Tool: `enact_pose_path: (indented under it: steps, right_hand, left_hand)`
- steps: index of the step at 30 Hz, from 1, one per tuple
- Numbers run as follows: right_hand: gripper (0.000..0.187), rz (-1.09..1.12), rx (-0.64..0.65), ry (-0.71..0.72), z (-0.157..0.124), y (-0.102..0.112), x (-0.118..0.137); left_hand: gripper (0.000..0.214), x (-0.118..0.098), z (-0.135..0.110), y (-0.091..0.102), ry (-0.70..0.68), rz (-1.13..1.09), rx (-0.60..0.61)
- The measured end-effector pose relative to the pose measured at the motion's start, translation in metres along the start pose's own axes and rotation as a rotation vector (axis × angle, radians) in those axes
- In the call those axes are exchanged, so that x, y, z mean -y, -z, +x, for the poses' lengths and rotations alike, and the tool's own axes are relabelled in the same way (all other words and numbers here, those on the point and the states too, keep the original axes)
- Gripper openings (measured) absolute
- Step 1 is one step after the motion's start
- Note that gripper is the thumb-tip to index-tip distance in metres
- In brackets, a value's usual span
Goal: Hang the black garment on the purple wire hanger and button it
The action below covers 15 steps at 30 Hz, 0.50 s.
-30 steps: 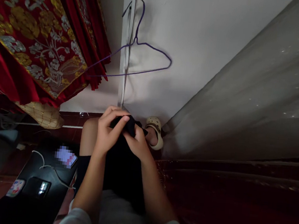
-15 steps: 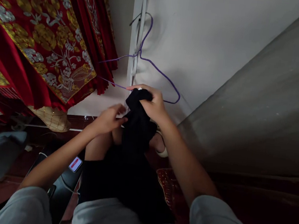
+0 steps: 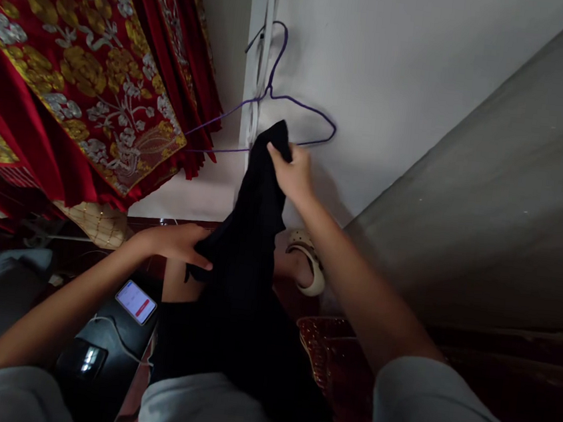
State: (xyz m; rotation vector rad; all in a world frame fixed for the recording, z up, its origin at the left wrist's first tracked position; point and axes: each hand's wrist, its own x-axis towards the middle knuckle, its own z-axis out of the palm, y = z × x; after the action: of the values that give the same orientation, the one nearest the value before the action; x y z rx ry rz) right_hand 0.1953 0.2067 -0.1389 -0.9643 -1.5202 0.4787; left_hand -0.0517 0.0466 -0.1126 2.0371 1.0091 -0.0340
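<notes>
A black cloth garment (image 3: 255, 215) is stretched upward from my lap; its kind is unclear against my dark shorts. My right hand (image 3: 295, 172) grips its upper end, thumb on the front, fingers mostly behind the cloth. Lower down at the left, my left hand (image 3: 182, 244) holds the garment's side edge, its thumb lying along the cloth and some fingers hidden. Just behind the raised end, a purple wire hanger (image 3: 312, 109) hangs by its hook from a white cable strip (image 3: 264, 55) on the wall.
A red cloth with gold and silver embroidery (image 3: 90, 70) hangs at the left, overlapping the hanger's end. A lit phone (image 3: 136, 302) and a dark phone (image 3: 82, 358) lie on a black surface with a white cable. A grey slanted panel (image 3: 502, 214) stands right.
My right hand has raised the garment's end toward the hanger. My left hand has moved down and left, spreading the cloth. The hanger has shifted, its lower bar tilting up at the right.
</notes>
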Motion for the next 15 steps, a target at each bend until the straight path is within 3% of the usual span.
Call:
enact_pose_path:
  steps: [3,6,8,10,15]
  right_hand:
    - [0.033,-0.084,0.122,-0.104,0.000,-0.020,-0.012]
    - [0.027,-0.166,0.181,-0.202,0.002,-0.016,-0.021]
    - [0.031,-0.238,0.152,-0.229,0.000,0.001,-0.027]
    - [0.038,-0.313,0.108,-0.218,-0.005,0.027,-0.030]
    - [0.048,-0.343,0.141,-0.180,-0.018,0.089,-0.016]
  left_hand:
    - [0.038,-0.009,-0.013,0.001,0.089,0.129,-0.080]
    - [0.035,-0.015,-0.023,0.004,0.259,0.440,-0.321]
    - [0.027,-0.015,-0.028,0.010,0.394,0.651,-0.456]
    - [0.025,-0.012,-0.031,0.018,0.459,0.775,-0.510]
    - [0.017,-0.010,-0.010,0.040,0.317,0.853,-0.600]
